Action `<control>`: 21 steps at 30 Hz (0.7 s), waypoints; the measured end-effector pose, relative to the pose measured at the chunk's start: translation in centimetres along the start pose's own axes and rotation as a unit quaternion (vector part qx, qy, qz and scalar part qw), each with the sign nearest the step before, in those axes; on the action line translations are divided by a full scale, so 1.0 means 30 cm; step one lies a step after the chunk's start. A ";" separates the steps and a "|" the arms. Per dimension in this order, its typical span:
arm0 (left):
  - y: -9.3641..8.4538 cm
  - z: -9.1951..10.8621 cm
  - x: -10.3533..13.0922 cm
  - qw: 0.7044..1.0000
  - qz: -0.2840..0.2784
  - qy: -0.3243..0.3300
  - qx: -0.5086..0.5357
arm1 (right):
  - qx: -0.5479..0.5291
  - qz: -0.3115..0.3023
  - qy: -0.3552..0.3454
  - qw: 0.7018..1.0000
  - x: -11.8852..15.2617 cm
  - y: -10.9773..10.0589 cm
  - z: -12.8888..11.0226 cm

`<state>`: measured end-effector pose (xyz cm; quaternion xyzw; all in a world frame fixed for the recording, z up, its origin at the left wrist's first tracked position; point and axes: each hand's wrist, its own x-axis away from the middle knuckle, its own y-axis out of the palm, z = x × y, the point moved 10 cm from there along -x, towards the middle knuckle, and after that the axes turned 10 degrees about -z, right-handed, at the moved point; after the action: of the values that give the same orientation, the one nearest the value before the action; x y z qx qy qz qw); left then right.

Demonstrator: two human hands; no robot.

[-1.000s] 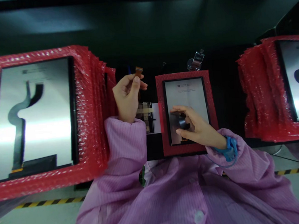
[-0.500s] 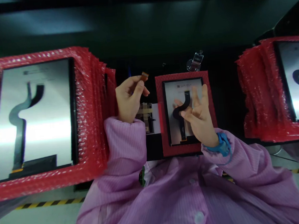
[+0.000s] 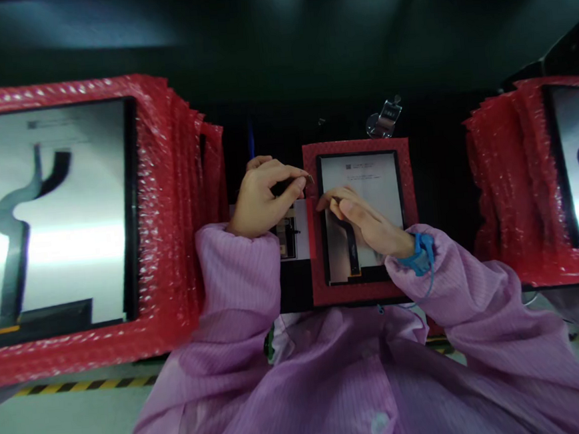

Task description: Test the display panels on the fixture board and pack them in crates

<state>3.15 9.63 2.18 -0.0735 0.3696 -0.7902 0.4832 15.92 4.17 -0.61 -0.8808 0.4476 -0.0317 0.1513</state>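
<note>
In the head view, my left hand (image 3: pixel 262 196) pinches a small brown flex connector piece (image 3: pixel 309 178) between thumb and forefinger, just left of the display panel. My right hand (image 3: pixel 365 223) is over the display panel (image 3: pixel 373 170), its fingers closed around the upper part of the panel's black flex cable (image 3: pixel 351 249). The cable's free end is hidden by those fingers. The panel lies with its silver back up on a red bubble-wrap sheet (image 3: pixel 406 188). A blue wrist strap (image 3: pixel 423 254) circles my right wrist.
Left stands a stack of red bubble-wrap sheets (image 3: pixel 167 186) with a silver panel (image 3: pixel 80 227) on top. Another such stack (image 3: pixel 505 186) is at the right. Behind the middle panel sits a clear and metal holder (image 3: pixel 386 117). A white card with dark parts (image 3: pixel 301 233) lies under my left hand.
My left hand has moved right with the flex connector piece, towards the panel. My right hand has shifted left and its spread fingers have come together, bending the cable's upper part leftward.
</note>
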 end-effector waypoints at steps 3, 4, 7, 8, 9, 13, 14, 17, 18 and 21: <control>0.024 0.003 -0.002 0.999 -0.034 -0.002 -0.023 | 0.027 -0.030 -0.032 0.999 -0.002 0.005 -0.014; 0.031 0.003 -0.002 0.998 -0.045 -0.005 -0.030 | 0.042 -0.041 -0.037 0.998 -0.002 0.008 -0.015; 0.057 -0.001 -0.002 0.994 -0.086 -0.023 -0.057 | 0.090 -0.057 -0.046 0.993 -0.002 0.011 -0.017; 0.067 -0.003 -0.001 0.992 -0.103 -0.029 -0.064 | 0.103 -0.052 -0.047 0.992 -0.002 0.006 -0.017; 0.078 -0.003 0.000 0.990 -0.121 -0.032 -0.070 | 0.117 -0.039 -0.047 0.991 -0.001 -0.002 -0.018; 0.111 0.005 0.010 0.979 -0.185 -0.030 -0.082 | 0.187 0.025 -0.047 0.981 0.006 -0.027 -0.028; 0.115 0.008 0.012 0.977 -0.194 -0.029 -0.083 | 0.200 0.036 -0.047 0.978 0.007 -0.029 -0.031; 0.120 0.011 0.016 0.975 -0.205 -0.031 -0.082 | 0.219 0.050 -0.052 0.973 0.005 -0.024 -0.038; 0.120 0.011 0.017 0.975 -0.206 -0.031 -0.080 | 0.224 0.049 -0.054 0.972 0.003 -0.020 -0.039; 0.123 0.008 0.017 0.976 -0.202 -0.031 -0.071 | 0.235 0.047 -0.061 0.969 -0.003 -0.010 -0.042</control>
<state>5.61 8.13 -0.17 -0.2049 0.3869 -0.8409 0.3181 15.86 4.11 0.70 -0.7984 0.4587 -0.0756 0.3826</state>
